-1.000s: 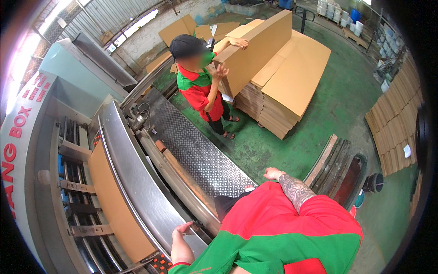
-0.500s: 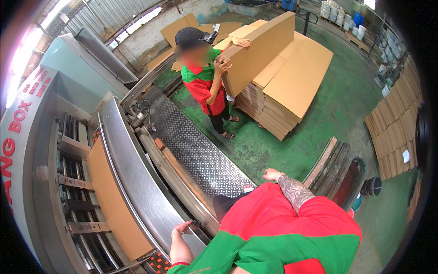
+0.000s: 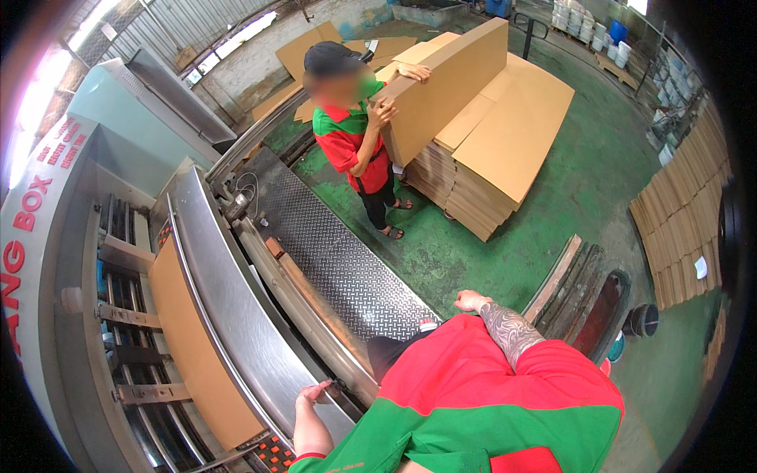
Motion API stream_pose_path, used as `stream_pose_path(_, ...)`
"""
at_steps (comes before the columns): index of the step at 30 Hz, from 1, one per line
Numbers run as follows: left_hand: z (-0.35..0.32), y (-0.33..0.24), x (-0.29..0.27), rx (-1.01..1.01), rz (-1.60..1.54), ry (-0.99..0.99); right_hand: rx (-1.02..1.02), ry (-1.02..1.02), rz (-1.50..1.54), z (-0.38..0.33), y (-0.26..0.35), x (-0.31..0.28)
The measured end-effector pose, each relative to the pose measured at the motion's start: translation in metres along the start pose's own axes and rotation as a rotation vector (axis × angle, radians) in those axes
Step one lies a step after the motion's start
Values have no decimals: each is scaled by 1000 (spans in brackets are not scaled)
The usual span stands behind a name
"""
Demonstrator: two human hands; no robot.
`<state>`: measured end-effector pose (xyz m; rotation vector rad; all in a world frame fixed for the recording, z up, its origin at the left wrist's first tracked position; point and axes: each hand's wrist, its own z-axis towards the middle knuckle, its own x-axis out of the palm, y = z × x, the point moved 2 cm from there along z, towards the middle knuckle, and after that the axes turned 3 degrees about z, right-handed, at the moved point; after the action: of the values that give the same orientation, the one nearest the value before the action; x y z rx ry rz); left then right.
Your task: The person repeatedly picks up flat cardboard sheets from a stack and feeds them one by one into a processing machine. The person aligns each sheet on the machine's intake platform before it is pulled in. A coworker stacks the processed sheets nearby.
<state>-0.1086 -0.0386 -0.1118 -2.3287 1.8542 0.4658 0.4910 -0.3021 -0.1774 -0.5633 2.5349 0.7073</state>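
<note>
My left hand (image 3: 312,392) rests at the near end of the shiny metal feed table (image 3: 236,276), beside a dark fitting on its edge. Its fingers lie stretched out along the metal and grip nothing that I can see. Off to the right, in front of my body, my right hand (image 3: 473,301) is held over the green floor, its fingers loosely curled in with nothing visible in them. On the machine bed, left of the feed table, a brown cardboard sheet (image 3: 193,331) lies flat under metal bars.
Across the checkered metal plate (image 3: 331,244), a co-worker (image 3: 347,142) holds a thick bundle of cardboard (image 3: 449,94) upright on a cardboard stack (image 3: 512,142). Wooden planks (image 3: 556,280) lie right of me. More stacked cardboard (image 3: 682,213) stands far right; paint buckets (image 3: 579,24) line the back.
</note>
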Motion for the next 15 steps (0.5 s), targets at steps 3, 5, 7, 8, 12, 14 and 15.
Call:
stream_pose_path(3, -4, -2, 0, -3, -13, -28, -2, -7, 7, 0, -1, -1)
stream_pose_path(5, -7, -3, 0, -7, 6, -36, 33, -11, -4, -1, -2, 0)
stream_pose_path(7, -11, -4, 0, -15, 27, -39, -11, -38, 28, -1, -2, 0)
stream_pose_path(8, -12, -5, -1, -8, 34, -43, 16, -46, 29, -1, -3, 0)
stream_pose_path(12, -14, -5, -1, -22, 45, -50, -22, -58, 39, 1, -4, 0)
stream_pose_path(14, -14, -5, -1, -10, 40, -63, 10, -43, 22, 2, -5, 0)
stream_pose_path(15, -13, -5, -1, -19, 45, -60, -26, -53, 33, 3, -4, 0)
